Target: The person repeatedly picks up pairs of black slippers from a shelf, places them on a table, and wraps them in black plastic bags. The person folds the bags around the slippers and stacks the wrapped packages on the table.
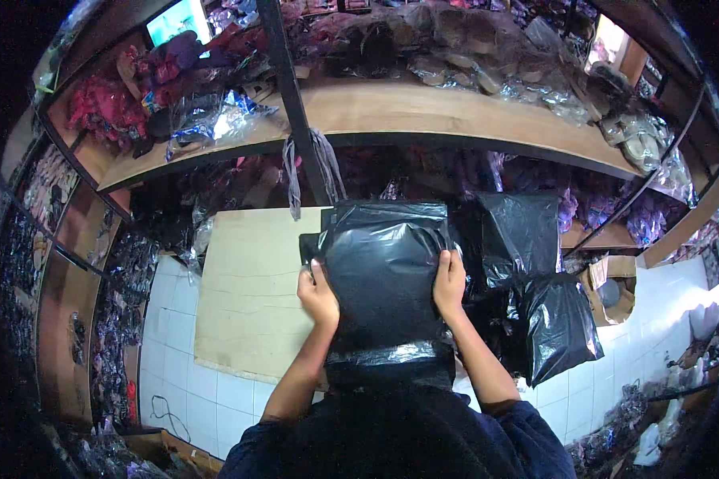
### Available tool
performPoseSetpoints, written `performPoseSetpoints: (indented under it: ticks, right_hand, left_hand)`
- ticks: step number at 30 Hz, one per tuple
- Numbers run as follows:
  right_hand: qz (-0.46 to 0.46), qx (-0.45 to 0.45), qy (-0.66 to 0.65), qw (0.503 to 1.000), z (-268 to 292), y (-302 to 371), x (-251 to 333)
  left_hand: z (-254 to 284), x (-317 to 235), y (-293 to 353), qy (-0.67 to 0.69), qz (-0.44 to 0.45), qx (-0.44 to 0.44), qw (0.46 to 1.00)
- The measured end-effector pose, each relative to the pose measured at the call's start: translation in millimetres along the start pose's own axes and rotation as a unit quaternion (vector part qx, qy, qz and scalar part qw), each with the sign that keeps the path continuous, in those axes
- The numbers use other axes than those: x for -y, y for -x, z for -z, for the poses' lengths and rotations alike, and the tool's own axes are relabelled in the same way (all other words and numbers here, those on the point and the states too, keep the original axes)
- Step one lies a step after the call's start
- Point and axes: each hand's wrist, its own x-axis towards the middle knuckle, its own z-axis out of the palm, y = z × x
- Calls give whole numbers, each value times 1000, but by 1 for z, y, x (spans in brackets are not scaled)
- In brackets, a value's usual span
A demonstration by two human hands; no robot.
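Observation:
A black, shiny plastic-wrapped parcel (385, 275) is held up in front of my body, its flat face toward me. My left hand (319, 297) grips its left edge with the thumb on the near face. On the opposite edge, my right hand (450, 285) grips it the same way. The fingers behind the parcel are hidden on both sides. What is inside cannot be seen. More black plastic parcels (521, 239) lie just right of my right hand, one of them (561, 329) nearer and tilted.
A flat beige cardboard sheet (252, 291) lies on the white tiled floor (172, 319) to the left. Ahead, a wooden shelf (391, 110) bears bagged shoes, with a dark post (291, 88) and a grey cloth strip (293, 180). An open cardboard box (625, 299) stands at right.

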Motion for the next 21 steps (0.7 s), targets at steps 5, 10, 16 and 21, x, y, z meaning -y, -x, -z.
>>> performPoseSetpoints:
  ticks: [5,10,16,21]
  right_hand:
    - [-143,93,137,976,-10,12,-42]
    - [-175,65,186,965,-22,24,-84]
    - [-205,107,239,943,-23,17,-63]
    - [-182,117,272,938,-23,19,-71]
  left_hand:
    - [-16,51,1,-133,47,46,989]
    - [-37,100,7,-146,11,62,987]
    - [-37,104,12,-250,31,20,968]
    - [-34,110,15,-311,24,37,950]
